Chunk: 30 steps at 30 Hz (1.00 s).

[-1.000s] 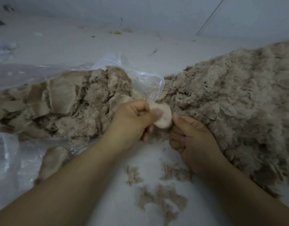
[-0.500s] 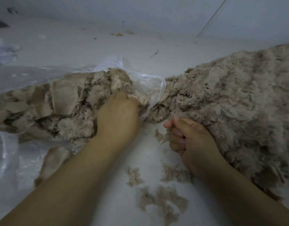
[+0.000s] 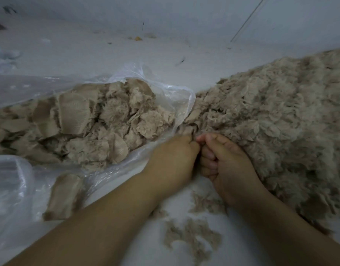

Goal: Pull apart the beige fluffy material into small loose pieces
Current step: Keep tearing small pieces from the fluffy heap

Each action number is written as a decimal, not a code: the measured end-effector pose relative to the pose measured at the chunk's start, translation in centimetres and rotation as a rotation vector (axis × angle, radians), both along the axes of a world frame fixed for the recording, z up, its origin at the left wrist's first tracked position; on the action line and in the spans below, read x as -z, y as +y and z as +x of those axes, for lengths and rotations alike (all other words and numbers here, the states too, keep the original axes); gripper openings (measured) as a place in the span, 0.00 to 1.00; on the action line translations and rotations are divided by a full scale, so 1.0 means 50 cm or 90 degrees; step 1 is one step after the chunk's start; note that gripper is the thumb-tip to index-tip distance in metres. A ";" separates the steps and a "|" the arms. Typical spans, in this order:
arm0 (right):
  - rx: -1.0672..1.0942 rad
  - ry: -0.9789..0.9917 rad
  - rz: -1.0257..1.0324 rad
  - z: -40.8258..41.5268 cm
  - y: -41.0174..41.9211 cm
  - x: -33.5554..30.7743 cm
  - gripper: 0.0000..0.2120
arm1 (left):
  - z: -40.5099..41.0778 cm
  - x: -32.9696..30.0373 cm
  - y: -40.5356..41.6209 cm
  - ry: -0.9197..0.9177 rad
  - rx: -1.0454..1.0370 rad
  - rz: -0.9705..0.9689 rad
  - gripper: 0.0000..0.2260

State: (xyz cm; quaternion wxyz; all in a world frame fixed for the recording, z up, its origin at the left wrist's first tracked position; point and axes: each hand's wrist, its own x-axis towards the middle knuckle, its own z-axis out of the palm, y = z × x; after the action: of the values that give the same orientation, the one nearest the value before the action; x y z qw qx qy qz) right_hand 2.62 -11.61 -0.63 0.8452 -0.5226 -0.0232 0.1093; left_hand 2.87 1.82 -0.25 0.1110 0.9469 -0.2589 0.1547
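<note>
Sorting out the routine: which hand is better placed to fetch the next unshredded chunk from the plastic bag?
Probably left. The left hand lies beside the plastic bag mouth holding the unshredded chunks; the right hand rests against the shredded pile.

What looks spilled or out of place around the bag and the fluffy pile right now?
One uncut beige piece lies outside the plastic bag, beside its near edge. Loose tufts are scattered on the floor near the forearms, apart from the big shredded pile. Nothing looks damaged.
</note>
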 end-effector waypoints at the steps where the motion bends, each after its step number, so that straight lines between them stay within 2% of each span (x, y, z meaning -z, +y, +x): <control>1: -0.004 0.000 0.004 0.001 -0.001 0.000 0.14 | -0.003 0.004 -0.001 0.035 0.019 -0.016 0.09; 6: -0.030 0.060 0.042 0.008 -0.014 -0.012 0.16 | -0.018 0.000 0.001 0.126 0.044 -0.186 0.04; 9: -0.037 0.119 0.024 0.013 -0.024 -0.024 0.18 | -0.039 0.005 -0.011 0.103 0.008 -0.232 0.07; 14: -0.069 0.181 0.005 0.016 -0.026 -0.030 0.19 | -0.067 0.001 -0.015 0.047 0.003 -0.325 0.06; 18: -0.060 0.180 0.005 0.014 -0.021 -0.028 0.19 | -0.078 0.002 -0.018 0.002 0.011 -0.300 0.06; 20: -0.052 0.182 0.011 0.014 -0.021 -0.028 0.18 | -0.081 0.005 -0.027 0.010 -0.025 -0.298 0.06; 22: -0.056 0.180 0.010 0.014 -0.018 -0.029 0.18 | -0.074 0.006 -0.022 0.026 -0.070 -0.355 0.08; 25: -0.049 0.175 -0.002 0.012 -0.017 -0.026 0.18 | -0.049 0.006 0.006 0.015 -0.137 -0.421 0.03; 30: -0.064 0.156 -0.036 0.013 -0.019 -0.024 0.18 | -0.024 0.003 0.022 0.069 -0.209 -0.345 0.10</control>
State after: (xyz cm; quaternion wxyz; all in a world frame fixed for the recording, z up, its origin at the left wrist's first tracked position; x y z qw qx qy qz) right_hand 3.25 -12.56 0.56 0.8201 -0.5271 0.0573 0.2153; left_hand 1.67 2.93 -0.41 0.3464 0.9188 -0.0461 0.1835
